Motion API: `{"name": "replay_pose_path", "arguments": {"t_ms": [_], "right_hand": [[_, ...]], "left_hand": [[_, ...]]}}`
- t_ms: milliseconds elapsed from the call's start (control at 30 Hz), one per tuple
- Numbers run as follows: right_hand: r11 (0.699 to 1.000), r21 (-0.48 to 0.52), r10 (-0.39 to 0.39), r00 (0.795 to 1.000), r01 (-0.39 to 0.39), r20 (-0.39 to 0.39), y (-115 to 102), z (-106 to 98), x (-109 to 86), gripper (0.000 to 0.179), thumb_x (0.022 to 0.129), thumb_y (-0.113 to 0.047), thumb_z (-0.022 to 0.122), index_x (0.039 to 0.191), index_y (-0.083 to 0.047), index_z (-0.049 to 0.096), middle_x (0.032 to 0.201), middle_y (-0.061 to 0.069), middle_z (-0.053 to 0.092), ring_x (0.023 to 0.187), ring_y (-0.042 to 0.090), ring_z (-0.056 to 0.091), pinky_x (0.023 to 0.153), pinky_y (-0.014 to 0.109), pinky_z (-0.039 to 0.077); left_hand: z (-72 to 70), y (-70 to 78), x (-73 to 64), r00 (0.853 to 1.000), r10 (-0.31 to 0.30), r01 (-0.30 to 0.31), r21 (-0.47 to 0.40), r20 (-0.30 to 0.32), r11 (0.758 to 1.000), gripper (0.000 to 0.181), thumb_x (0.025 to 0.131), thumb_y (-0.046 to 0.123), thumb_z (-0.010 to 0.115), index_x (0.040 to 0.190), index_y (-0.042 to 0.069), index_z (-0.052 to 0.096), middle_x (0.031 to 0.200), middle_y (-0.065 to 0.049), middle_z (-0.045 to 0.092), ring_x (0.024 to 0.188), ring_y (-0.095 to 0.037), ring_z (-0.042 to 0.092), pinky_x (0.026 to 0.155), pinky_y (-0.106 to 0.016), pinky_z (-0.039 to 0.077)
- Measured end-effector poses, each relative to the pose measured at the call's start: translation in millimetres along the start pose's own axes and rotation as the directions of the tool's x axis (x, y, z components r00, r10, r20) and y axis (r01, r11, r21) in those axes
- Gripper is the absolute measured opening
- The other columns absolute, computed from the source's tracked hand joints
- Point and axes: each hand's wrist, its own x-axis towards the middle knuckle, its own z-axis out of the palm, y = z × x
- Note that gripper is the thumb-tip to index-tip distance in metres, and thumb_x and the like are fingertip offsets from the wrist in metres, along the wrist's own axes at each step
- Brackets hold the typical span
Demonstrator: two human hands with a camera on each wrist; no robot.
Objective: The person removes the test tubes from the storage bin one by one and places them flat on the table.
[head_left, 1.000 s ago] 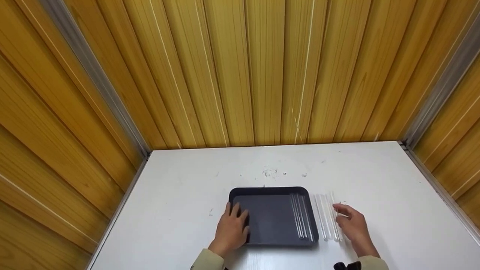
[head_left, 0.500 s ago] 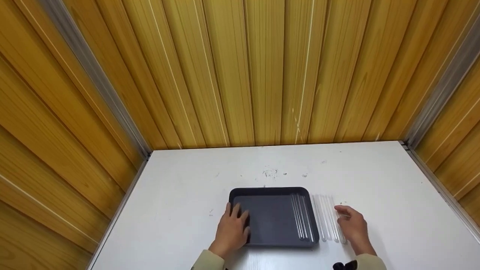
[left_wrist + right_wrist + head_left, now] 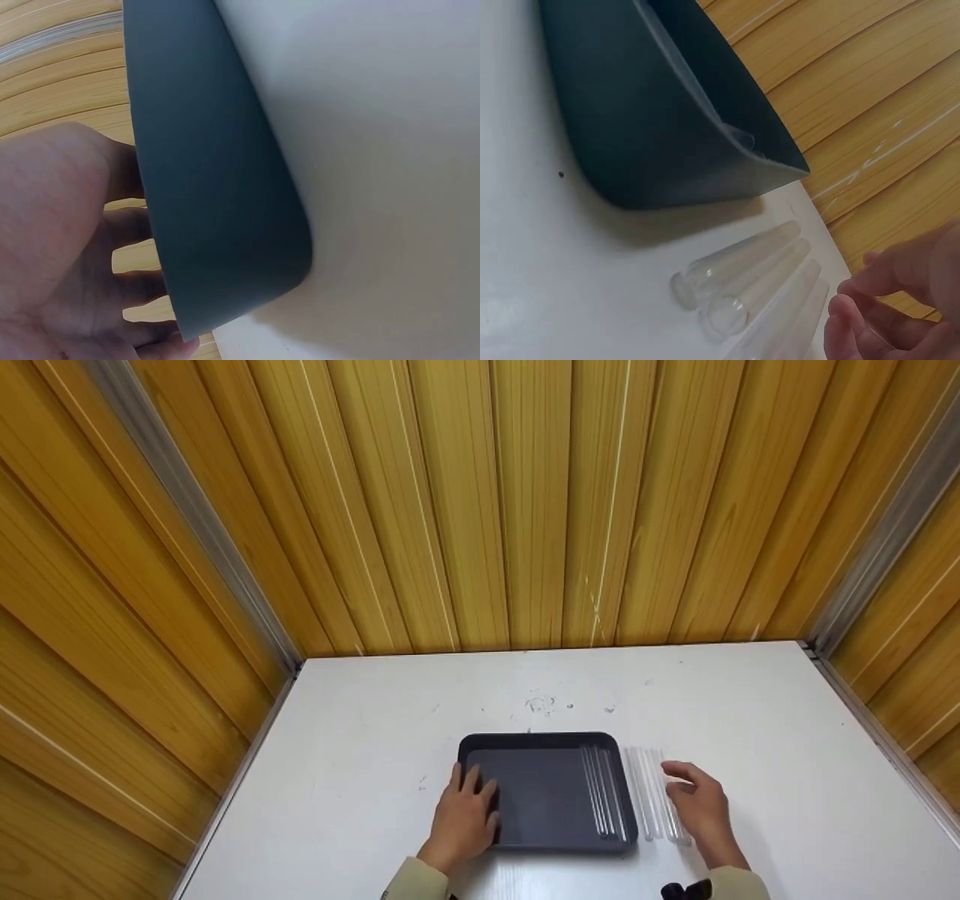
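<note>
Right-hand fingers [image 3: 680, 768] shifted left | clear tubes [image 3: 650, 795] just left of them

The place looked like a small work booth: yellow-brown wood-grain panels [image 3: 525, 510] walled a scuffed white tabletop [image 3: 375, 720] on three sides, with grey metal posts [image 3: 196, 510] at the two back corners.

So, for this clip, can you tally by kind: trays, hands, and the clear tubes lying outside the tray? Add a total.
Dark tray: 1
Clear tubes on the table beside the tray: 4
Hands, left hand and right hand: 2
Total: 7
</note>
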Motion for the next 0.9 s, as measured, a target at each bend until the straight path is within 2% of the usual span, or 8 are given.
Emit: {"name": "replay_pose_path", "arguments": {"t_ms": [133, 267, 467, 700, 900], "right_hand": [[0.999, 0.012, -0.05, 0.999, 0.05, -0.015, -10, 5, -4.3, 0.037, 0.093, -0.002, 0.055, 0.129, -0.002, 0.058, 0.131, 0.021, 0.058, 0.114, 0.032, 0.06, 0.076, 0.013, 0.047], [0.998, 0.015, -0.069, 0.998, 0.069, -0.01, -18, 11, -8.8, 0.035, 0.093, -0.002, 0.057, 0.128, -0.002, 0.058, 0.13, 0.02, 0.06, 0.113, 0.032, 0.06, 0.077, 0.012, 0.048], [0.996, 0.001, -0.092, 0.996, 0.091, 0.011, -29, 24, -14.1, 0.034, 0.092, -0.004, 0.06, 0.126, -0.003, 0.06, 0.127, 0.018, 0.062, 0.112, 0.031, 0.062, 0.081, 0.019, 0.05], [0.993, -0.012, -0.115, 0.992, 0.116, 0.044, -43, 36, -18.5, 0.038, 0.092, -0.006, 0.06, 0.13, -0.003, 0.057, 0.13, 0.019, 0.06, 0.114, 0.032, 0.061, 0.092, 0.039, 0.053], [0.987, -0.048, -0.152, 0.987, 0.155, 0.054, -48, 45, -19.3, 0.039, 0.09, -0.002, 0.059, 0.128, -0.002, 0.058, 0.127, 0.02, 0.06, 0.112, 0.032, 0.062, 0.09, 0.039, 0.053]], "left_hand": [[-0.3, -0.8, -0.2, 1.0, 0.002, -0.002, -0.004, 0.005, 1.0, 0.045, 0.09, 0.032, 0.064, 0.131, 0.012, 0.061, 0.14, -0.02, 0.05, 0.133, -0.049, 0.041, 0.103, -0.05, 0.046], [0.2, -1.3, -0.9, 1.0, 0.002, -0.002, -0.007, -0.01, 1.0, 0.045, 0.09, 0.031, 0.064, 0.13, 0.012, 0.061, 0.14, -0.02, 0.051, 0.133, -0.049, 0.041, 0.102, -0.05, 0.046], [-0.3, -2.1, -2.0, 1.0, -0.002, 0.002, 0.009, -0.015, 1.0, 0.045, 0.09, 0.032, 0.064, 0.131, 0.012, 0.061, 0.141, -0.019, 0.05, 0.133, -0.048, 0.042, 0.104, -0.049, 0.045], [-1.3, -2.6, -1.7, 1.0, -0.022, 0.022, -0.017, 0.006, 1.0, 0.046, 0.092, 0.033, 0.062, 0.133, 0.013, 0.059, 0.143, -0.018, 0.048, 0.136, -0.047, 0.039, 0.106, -0.049, 0.043], [-0.1, -2.2, -1.8, 0.999, -0.03, 0.031, -0.033, 0.022, 0.999, 0.046, 0.092, 0.032, 0.061, 0.134, 0.013, 0.058, 0.144, -0.018, 0.047, 0.137, -0.045, 0.038, 0.106, -0.049, 0.043]]}}
